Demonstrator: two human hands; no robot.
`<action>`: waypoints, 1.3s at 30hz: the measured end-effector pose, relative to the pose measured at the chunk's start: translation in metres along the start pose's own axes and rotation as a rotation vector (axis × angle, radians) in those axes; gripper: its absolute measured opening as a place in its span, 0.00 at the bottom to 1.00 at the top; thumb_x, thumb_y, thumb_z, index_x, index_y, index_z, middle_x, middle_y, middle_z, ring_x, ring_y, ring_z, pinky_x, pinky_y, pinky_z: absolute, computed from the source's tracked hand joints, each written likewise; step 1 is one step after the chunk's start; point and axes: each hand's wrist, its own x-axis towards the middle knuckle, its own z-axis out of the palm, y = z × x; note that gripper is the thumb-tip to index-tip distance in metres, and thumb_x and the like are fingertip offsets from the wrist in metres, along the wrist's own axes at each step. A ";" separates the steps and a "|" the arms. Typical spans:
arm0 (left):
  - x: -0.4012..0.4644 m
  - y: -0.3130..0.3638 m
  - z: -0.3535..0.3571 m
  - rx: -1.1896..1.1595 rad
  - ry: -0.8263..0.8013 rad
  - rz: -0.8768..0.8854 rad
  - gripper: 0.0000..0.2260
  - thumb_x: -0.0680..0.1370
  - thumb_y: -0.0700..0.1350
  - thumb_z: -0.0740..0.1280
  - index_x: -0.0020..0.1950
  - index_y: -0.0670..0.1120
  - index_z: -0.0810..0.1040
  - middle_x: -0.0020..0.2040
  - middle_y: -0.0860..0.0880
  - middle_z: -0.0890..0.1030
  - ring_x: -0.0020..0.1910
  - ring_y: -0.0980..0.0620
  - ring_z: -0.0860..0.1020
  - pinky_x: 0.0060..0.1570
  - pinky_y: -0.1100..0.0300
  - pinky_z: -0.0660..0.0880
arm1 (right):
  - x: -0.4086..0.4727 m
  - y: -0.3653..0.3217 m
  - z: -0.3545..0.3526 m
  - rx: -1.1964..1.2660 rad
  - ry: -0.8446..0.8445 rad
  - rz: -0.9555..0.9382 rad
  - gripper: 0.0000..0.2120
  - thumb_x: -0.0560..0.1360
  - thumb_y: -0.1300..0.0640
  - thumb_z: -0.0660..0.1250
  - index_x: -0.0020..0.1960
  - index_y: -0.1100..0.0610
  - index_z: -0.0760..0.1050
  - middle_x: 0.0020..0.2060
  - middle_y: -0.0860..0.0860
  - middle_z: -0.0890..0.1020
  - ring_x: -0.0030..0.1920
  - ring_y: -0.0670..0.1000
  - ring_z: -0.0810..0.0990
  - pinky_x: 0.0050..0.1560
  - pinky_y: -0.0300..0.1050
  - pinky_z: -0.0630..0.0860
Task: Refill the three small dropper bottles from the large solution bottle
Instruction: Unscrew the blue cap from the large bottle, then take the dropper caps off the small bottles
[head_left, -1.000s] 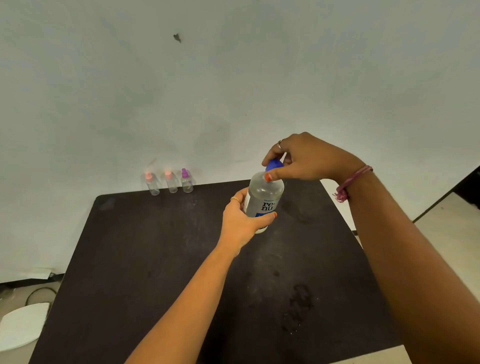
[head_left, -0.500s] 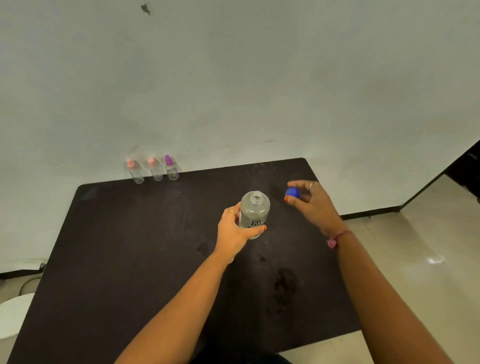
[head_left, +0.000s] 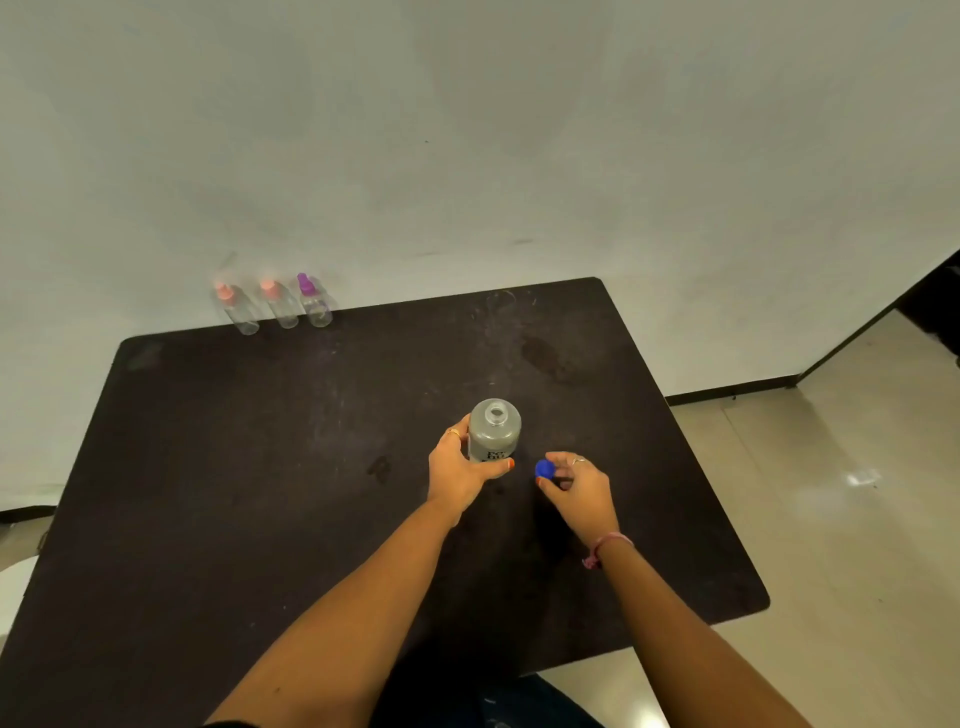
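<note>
The large clear solution bottle (head_left: 494, 429) stands upright near the middle of the dark table (head_left: 260, 467), its mouth uncovered. My left hand (head_left: 462, 470) wraps around its lower body. Just to the right, my right hand (head_left: 579, 486) pinches the blue cap (head_left: 544, 469) low over the tabletop. Three small dropper bottles stand in a row at the table's far left edge against the wall: two with pink tops (head_left: 236, 307) (head_left: 278, 303) and one with a purple top (head_left: 313, 300).
A pale wall (head_left: 467, 156) rises right behind the table. Tiled floor (head_left: 831, 519) lies to the right, and a dark doorway gap (head_left: 935, 296) is at the far right. Stains mark the tabletop. A white object (head_left: 13, 587) pokes in at the left edge.
My right hand took the blue cap off the bottle and carried it down to the right, near the tabletop. The bottle was lowered onto the table, still in my left hand.
</note>
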 end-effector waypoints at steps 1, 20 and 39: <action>0.002 -0.001 0.001 -0.005 0.002 -0.010 0.38 0.63 0.40 0.80 0.71 0.49 0.69 0.64 0.51 0.76 0.63 0.52 0.74 0.64 0.52 0.73 | 0.002 0.003 0.003 -0.033 -0.022 0.001 0.20 0.72 0.60 0.71 0.63 0.53 0.74 0.56 0.48 0.78 0.53 0.45 0.76 0.62 0.44 0.74; 0.010 -0.003 -0.006 0.205 -0.101 0.050 0.43 0.64 0.39 0.79 0.75 0.47 0.61 0.71 0.48 0.68 0.70 0.49 0.67 0.70 0.50 0.66 | -0.001 0.012 0.006 -0.126 -0.051 -0.093 0.25 0.70 0.62 0.73 0.65 0.54 0.72 0.62 0.48 0.72 0.59 0.47 0.75 0.62 0.49 0.74; -0.010 -0.028 -0.204 0.274 0.210 0.246 0.31 0.76 0.46 0.70 0.75 0.47 0.61 0.71 0.49 0.66 0.71 0.53 0.65 0.69 0.60 0.62 | -0.046 -0.105 0.145 0.087 -0.026 -0.438 0.18 0.72 0.61 0.72 0.59 0.50 0.74 0.52 0.42 0.74 0.52 0.40 0.77 0.51 0.31 0.74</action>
